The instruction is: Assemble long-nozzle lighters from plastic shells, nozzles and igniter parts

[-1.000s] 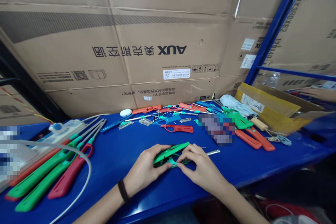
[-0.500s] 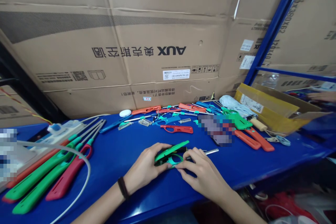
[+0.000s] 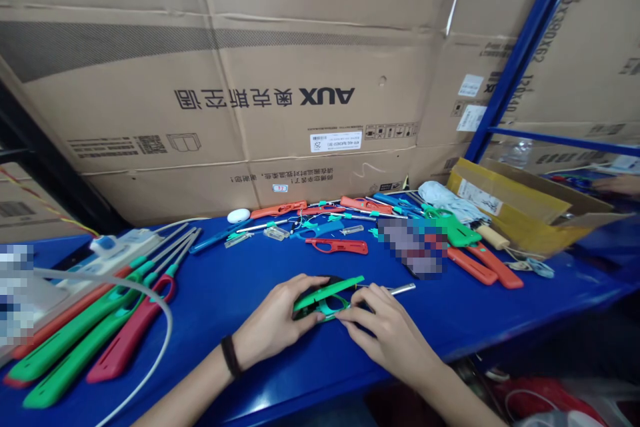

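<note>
A green long-necked lighter is held low over the blue table, its casing partly apart with one half tilted up. My left hand is closed on the casing's left end, thumb below and fingers behind. My right hand is closed at the trigger-loop end, fingertips pinched together against it. The lighter's metal tube sticks out to the right past my right fingers. Small inner parts between the casing halves are mostly hidden by my fingers.
Finished-looking lighters lie left beside a white power strip and a looping pale tube. Behind my hands are a red casing half, scattered lighter parts and a white oval object. A yellow-taped carton stands right.
The raised green casing half has dropped slightly and shifted a little right. Both hands keep nearly the same place and grip.
</note>
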`<state>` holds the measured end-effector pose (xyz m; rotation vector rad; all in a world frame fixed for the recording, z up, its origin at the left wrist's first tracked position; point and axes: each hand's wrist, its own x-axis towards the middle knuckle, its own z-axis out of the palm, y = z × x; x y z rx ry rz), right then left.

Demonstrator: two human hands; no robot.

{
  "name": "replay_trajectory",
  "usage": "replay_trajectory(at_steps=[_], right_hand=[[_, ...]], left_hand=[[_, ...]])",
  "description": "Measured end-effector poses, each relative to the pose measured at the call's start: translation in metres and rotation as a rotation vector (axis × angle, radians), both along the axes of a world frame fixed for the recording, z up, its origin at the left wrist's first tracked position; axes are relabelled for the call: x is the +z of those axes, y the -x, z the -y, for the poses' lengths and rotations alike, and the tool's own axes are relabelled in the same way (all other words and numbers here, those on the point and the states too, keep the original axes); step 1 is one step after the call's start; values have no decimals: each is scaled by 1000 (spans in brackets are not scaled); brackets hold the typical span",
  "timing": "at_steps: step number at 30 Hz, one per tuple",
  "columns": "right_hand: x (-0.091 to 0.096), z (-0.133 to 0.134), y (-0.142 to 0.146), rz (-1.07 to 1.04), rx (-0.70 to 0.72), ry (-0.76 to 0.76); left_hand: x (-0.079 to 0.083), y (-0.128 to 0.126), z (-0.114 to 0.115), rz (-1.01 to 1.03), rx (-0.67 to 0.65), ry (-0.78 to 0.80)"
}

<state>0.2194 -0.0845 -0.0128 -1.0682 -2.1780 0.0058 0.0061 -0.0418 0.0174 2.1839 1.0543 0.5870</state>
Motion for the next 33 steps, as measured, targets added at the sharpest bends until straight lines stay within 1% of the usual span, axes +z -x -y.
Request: replay_trajectory(at_steps=[5, 12, 20, 23, 27, 29, 33], right_hand=[[0, -1, 0, 15, 2, -1], [2, 2, -4, 104, -13, -16], [3, -1, -5, 111, 10, 6], [8, -2, -2, 191, 12, -7], [12, -2, 5, 348, -16, -108], [12, -2, 7, 395, -18, -142], [7, -1, 5, 438, -9, -135]], left_hand=[[-1, 0, -1, -5, -11, -13], [2, -3, -1, 7, 4, -1], [1, -5, -2, 18, 7, 1], [2, -6, -1, 10, -5, -12], [2, -5, 0, 9, -17, -9], [1, -5, 1, 1, -16, -13], [0, -6, 1, -9, -5, -16]])
